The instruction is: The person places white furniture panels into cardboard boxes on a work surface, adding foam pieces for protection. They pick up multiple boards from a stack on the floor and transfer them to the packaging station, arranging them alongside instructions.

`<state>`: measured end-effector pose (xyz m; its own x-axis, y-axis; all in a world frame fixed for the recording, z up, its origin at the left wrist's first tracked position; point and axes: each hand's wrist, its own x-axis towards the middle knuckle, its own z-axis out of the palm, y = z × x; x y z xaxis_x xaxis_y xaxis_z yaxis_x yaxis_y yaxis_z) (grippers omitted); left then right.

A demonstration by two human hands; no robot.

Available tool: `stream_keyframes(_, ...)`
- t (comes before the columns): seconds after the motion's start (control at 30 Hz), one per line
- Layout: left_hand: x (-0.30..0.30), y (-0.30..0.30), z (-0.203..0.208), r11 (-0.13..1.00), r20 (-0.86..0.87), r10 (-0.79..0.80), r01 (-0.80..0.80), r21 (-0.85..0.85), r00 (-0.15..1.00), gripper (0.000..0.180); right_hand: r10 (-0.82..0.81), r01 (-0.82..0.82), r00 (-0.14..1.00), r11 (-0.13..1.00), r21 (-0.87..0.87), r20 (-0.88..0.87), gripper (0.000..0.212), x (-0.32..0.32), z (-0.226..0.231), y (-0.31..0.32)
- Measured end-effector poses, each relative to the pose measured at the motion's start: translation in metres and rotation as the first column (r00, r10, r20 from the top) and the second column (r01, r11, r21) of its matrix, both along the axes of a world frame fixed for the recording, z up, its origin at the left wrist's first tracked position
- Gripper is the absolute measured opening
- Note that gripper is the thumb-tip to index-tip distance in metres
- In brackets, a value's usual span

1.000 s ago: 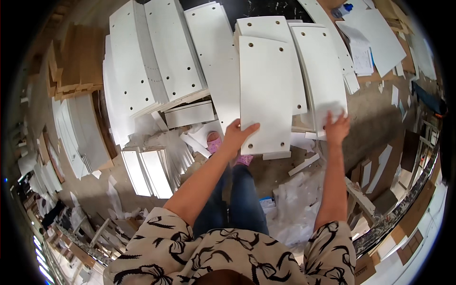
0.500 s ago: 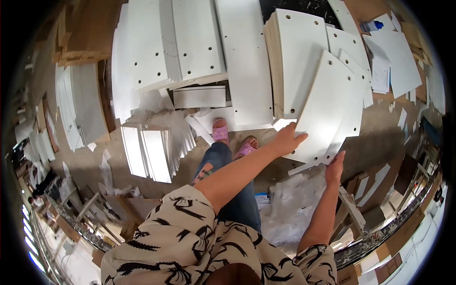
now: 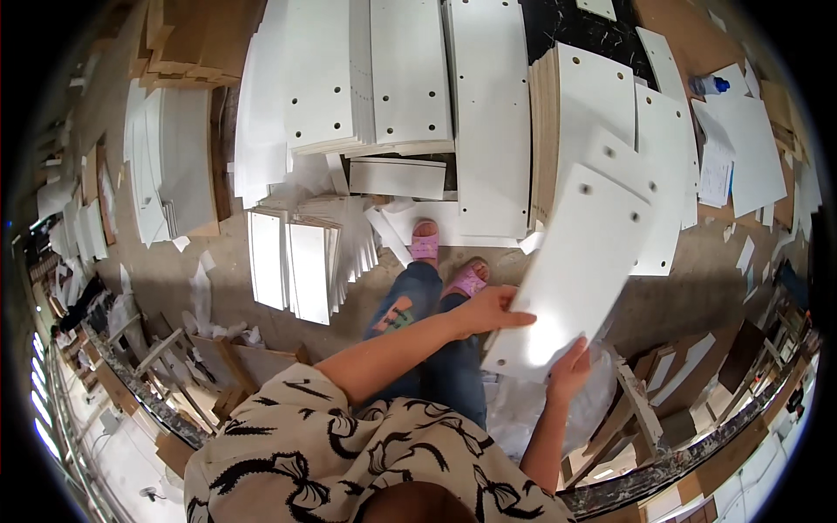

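Observation:
A long white panel (image 3: pixel 571 270) with round holes near its corners slants up in front of me, held in both hands. Behind its far end, a second white panel (image 3: pixel 621 155) of the same kind peeks out; whether it is held too is unclear. My left hand (image 3: pixel 484 312) grips the near left edge, thumb on the top face. Closed round the near right corner is my right hand (image 3: pixel 569 370), its fingers partly hidden beneath. Just beyond stands a stack of similar drilled panels (image 3: pixel 597 91), with another white panel (image 3: pixel 660 131) to its right.
More white panel stacks (image 3: pixel 405 78) lie farther left, with narrow white strips (image 3: pixel 309 261) on the floor near my feet. Clear plastic wrapping (image 3: pixel 575 410) lies below the held panel. A bottle (image 3: pixel 708 84) and paper sheets (image 3: pixel 717 179) rest at right; wooden frames (image 3: pixel 641 405) stand at lower right.
Both hands have drawn the panel toward me and slightly left, away from the stack. My view has shifted, so the surroundings sit a little farther right.

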<state>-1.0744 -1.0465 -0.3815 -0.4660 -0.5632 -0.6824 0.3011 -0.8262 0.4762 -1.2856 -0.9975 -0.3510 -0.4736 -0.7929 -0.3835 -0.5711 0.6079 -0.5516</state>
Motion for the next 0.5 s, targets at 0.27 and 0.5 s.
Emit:
stream_keyframes(0.27,0.151,0.023,0.022,0.788,0.477,0.483,-0.602,0.127,0.734,0.04,0.289,-0.449,0.787,0.874,0.185,0.545,0.048,0.128,-0.065,-0.056)
stream_keyframes(0.5,0.219,0.078,-0.001,0.79,0.663,0.376,-0.598,0.136,0.647,0.041,0.763,-0.811,0.405,0.554,0.187,-0.505,0.069,0.156,-0.244,-0.164)
